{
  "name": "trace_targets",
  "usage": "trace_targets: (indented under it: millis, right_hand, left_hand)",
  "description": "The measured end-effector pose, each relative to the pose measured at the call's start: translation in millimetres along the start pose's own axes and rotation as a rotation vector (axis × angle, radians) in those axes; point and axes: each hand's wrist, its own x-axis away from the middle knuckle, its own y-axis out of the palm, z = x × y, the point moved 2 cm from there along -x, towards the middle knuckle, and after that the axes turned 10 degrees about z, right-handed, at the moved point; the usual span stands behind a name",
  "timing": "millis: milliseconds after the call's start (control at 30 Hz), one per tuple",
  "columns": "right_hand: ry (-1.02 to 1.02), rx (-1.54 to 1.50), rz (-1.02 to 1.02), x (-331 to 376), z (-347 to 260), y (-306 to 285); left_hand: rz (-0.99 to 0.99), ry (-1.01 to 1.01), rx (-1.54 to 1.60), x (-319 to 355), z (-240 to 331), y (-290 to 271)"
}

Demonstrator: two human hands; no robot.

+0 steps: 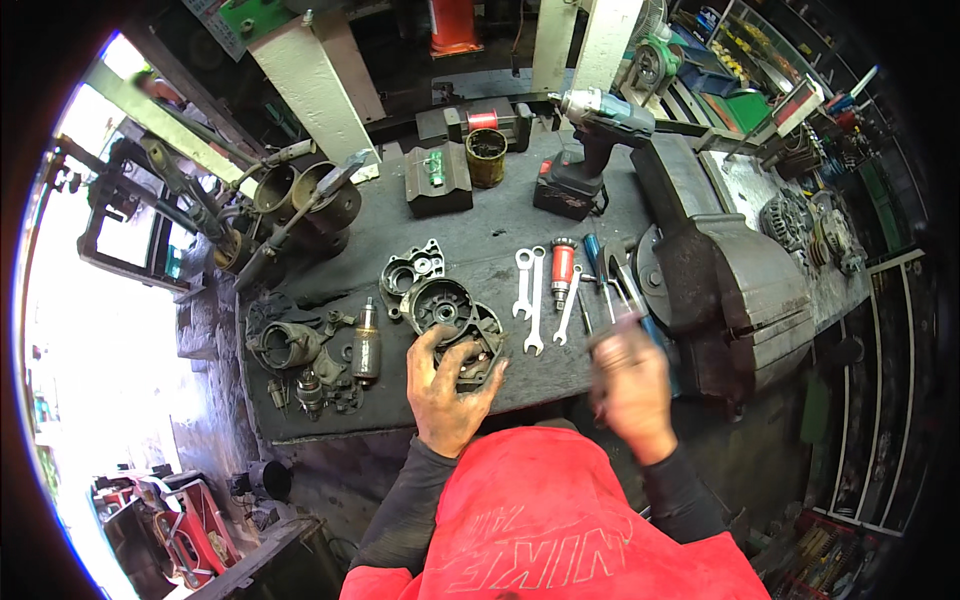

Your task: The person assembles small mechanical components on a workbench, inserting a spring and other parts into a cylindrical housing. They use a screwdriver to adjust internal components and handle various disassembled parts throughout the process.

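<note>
My left hand [448, 393] has its fingers and thumb curled over the near part of a round, open metal housing [440, 303], gripping it on the bench. Behind that lies a smaller cast metal cover [415, 266]. My right hand [634, 384] is smeared by motion at the bench's front edge, and whether it holds anything is not visible. Closest to it are a screwdriver with a blue handle [592, 250] and other hand tools. Further left lie combination wrenches [536, 300] and a red-bodied tool [563, 268]. An armature [367, 345] stands left of the housing.
Greasy motor parts [290, 347] cover the bench's left end. A cordless impact wrench [590, 150] stands at the back, near a grimy can [486, 158] and a dark block [438, 185]. A large bench vise [735, 285] fills the right side, with alternators [810, 225] beyond.
</note>
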Motion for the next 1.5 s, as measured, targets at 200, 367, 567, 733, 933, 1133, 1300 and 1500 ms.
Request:
trace_targets:
  millis: [200, 367, 567, 733, 933, 1133, 1300, 1500]
  right_hand:
    - [-0.367, 0.293, -0.232, 7, 50, 64]
    - [-0.432, 0.322, -0.265, 5, 44, 69]
    - [-0.417, 0.459, -0.264, 11, 35, 72]
    - [-0.502, 0.57, -0.191, 13, 39, 79]
    - [-0.554, 0.546, -0.154, 13, 40, 84]
    - [-0.622, 0.628, -0.164, 25, 11, 74]
    - [-0.52, 0.946, -0.388, 15, -31, 71]
    - [-0.407, 0.96, -0.51, -9, -58, 68]
  left_hand:
    - [0.043, -0.016, 0.037, 3, -2, 5]
    - [0.016, 0.016, -0.029, 5, -5, 6]
    - [0.05, 0.036, -0.038, 10, -9, 10]
    - [0.105, 0.077, 0.003, 14, -14, 13]
    - [0.117, 0.077, 0.057, 17, -18, 13]
    - [0.165, 0.106, 0.101, 19, -23, 15]
    - [0.202, 0.152, 0.142, 21, -27, 18]
    - [0.185, 0.132, 0.135, 17, -28, 21]
